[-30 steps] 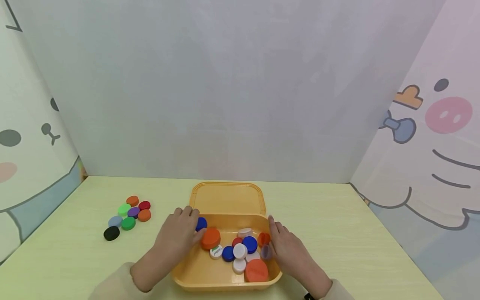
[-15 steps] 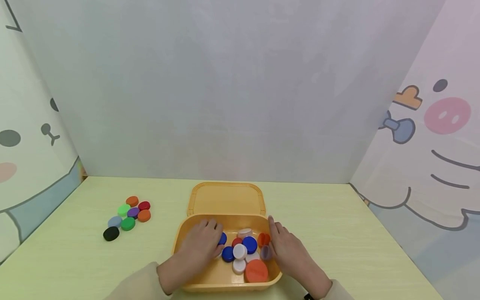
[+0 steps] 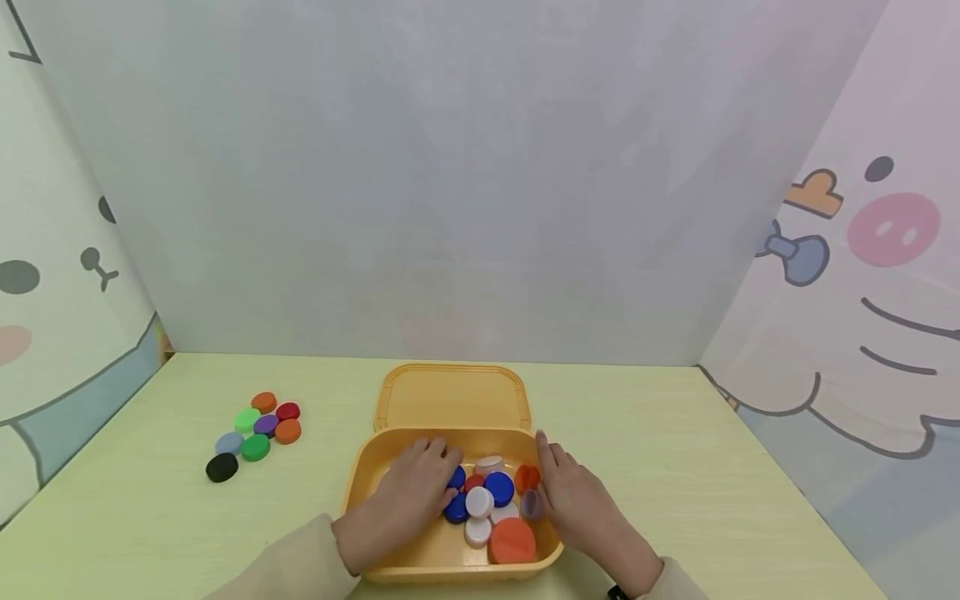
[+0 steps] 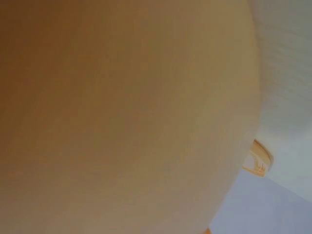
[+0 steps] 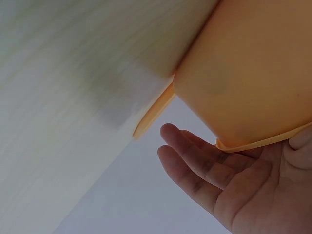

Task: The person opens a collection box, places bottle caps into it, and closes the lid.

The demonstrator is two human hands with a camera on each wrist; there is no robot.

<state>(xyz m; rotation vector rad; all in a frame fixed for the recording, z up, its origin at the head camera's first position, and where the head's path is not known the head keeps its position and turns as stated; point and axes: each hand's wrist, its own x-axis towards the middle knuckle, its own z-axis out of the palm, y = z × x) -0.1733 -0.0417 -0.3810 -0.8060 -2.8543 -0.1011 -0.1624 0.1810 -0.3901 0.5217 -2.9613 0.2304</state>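
A yellow plastic box [image 3: 412,575] holds several bottle caps, among them a blue cap [image 3: 498,489], a white cap [image 3: 480,502] and a large orange-red cap [image 3: 513,542]. Inside its left half, my left hand [image 3: 417,492] lies over the caps, with blue ones showing right at its fingertips and thumb. What is under that palm is hidden. On the right side, my right hand [image 3: 577,504] rests against the rim; in the right wrist view its fingers [image 5: 187,178] stretch out past the box's outer wall [image 5: 243,73]. The left wrist view is mostly filled by a blurred yellow-brown surface.
Behind the box lies its yellow lid [image 3: 453,397]. Left on the table, several caps sit in a cluster, with a black cap [image 3: 222,467], a green cap [image 3: 256,447] and a purple cap [image 3: 266,426]. A grey-white curtain [image 3: 450,183] hangs at the back.
My left hand has moved from the box's left edge rightward into it, bringing a blue cap toward the other caps. The large orange cap there is now hidden. My right hand stays put.
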